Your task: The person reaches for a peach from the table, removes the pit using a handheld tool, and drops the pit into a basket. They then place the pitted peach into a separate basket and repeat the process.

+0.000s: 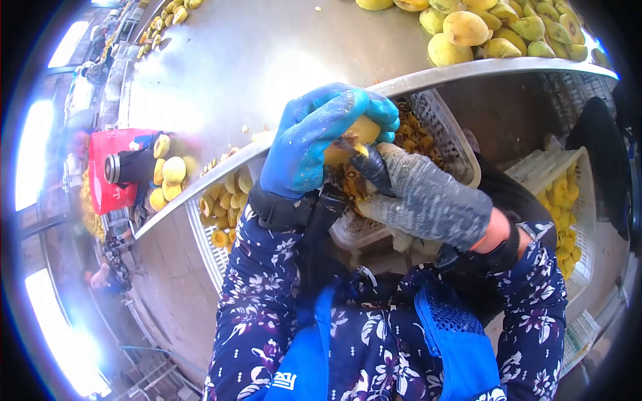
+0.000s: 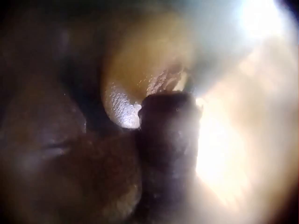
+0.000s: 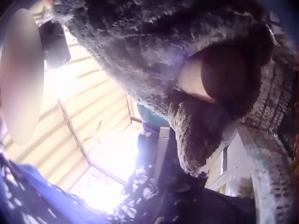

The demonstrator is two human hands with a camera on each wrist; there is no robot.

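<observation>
My left hand [image 1: 307, 134], in a blue coated glove, grips a yellow peach [image 1: 363, 130] above the crates. In the left wrist view the peach [image 2: 140, 51] has a torn brown hollow, with a dark, blunt cylinder [image 2: 168, 135] right at its edge. My right hand [image 1: 431, 197] wears a grey knit glove and is close against the peach. A black covering [image 1: 374, 170] shows over its thumb side, by the fruit. In the right wrist view the grey fingers curl round a round wooden handle [image 3: 224, 72]; the tool's working end is hidden.
A metal table [image 1: 221, 73] curves ahead, with piled peaches [image 1: 508, 33] at its far right. Below its edge, a white crate [image 1: 455, 134] holds brown-centred pieces. Other crates stand left [image 1: 212, 250] and right [image 1: 583, 220]. A person in a red apron [image 1: 103, 154] is at the left.
</observation>
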